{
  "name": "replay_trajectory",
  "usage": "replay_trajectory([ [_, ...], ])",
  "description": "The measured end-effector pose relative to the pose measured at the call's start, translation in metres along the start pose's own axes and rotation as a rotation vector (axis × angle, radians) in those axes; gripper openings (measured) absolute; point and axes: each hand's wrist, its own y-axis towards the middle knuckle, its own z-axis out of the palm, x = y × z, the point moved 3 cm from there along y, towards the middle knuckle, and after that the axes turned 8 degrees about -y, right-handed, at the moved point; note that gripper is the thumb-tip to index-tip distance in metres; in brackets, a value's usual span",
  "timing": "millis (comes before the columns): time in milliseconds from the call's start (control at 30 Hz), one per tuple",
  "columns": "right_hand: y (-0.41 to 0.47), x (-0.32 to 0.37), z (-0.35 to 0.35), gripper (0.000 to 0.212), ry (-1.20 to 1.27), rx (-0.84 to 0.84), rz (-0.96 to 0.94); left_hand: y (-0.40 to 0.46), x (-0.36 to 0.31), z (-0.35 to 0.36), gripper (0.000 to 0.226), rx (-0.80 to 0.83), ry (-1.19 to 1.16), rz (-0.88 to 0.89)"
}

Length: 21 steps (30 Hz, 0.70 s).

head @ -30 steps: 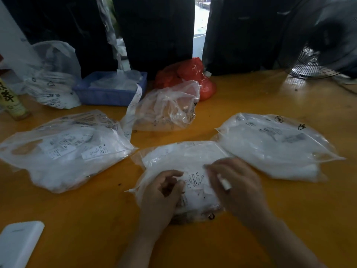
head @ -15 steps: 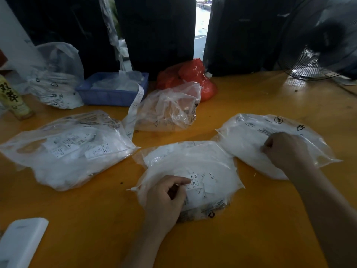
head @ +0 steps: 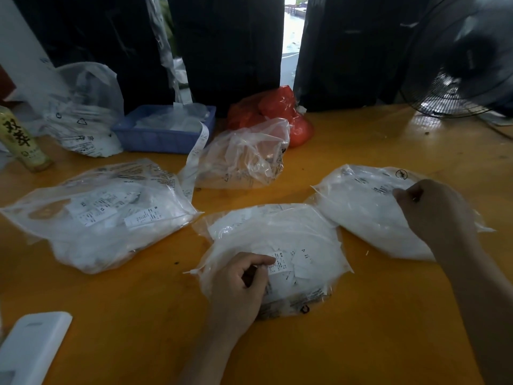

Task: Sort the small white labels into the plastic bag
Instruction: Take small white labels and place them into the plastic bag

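Three clear plastic bags of white labels lie on the orange table: a left bag [head: 97,215], a middle bag [head: 277,232] and a right bag [head: 358,212]. Small white printed labels [head: 290,263] show in a heap at the middle bag. My left hand [head: 238,284] rests on that bag, thumb and curled fingers pinching the nearest labels. My right hand [head: 433,209] sits on the far side of the right bag with its fingers closed. The label it carried is hidden inside them.
A crumpled clear bag [head: 244,157], a red bag [head: 274,112] and a blue tray [head: 163,134] with a paper strip stand at the back. A bottle [head: 22,143] and another bag [head: 83,112] are far left. A white box [head: 30,348] lies front left; a fan [head: 460,56] is back right.
My right hand lifted a white label from the middle bag, carried it right and now rests on the right bag. My left hand stayed on the middle bag.
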Motion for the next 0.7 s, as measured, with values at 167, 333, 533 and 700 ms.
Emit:
replay_trajectory([
  [167, 0.001, -0.009, 0.004, 0.057, -0.168, 0.138, -0.026, -0.001, 0.000, -0.001, 0.025, 0.013, 0.003, -0.011],
  [333, -0.001, -0.016, -0.007, 0.025, -0.092, 0.081, 0.031, -0.001, 0.001, -0.002, 0.025, 0.015, -0.015, -0.019],
  [533, -0.001, -0.019, -0.007, 0.027, -0.066, 0.035, 0.012, -0.002, 0.000, -0.001, 0.026, 0.021, -0.025, -0.025],
  [700, -0.002, -0.018, -0.005, 0.047, 0.006, 0.022, 0.027, -0.002, 0.001, -0.002, 0.025, 0.013, -0.013, -0.012],
])
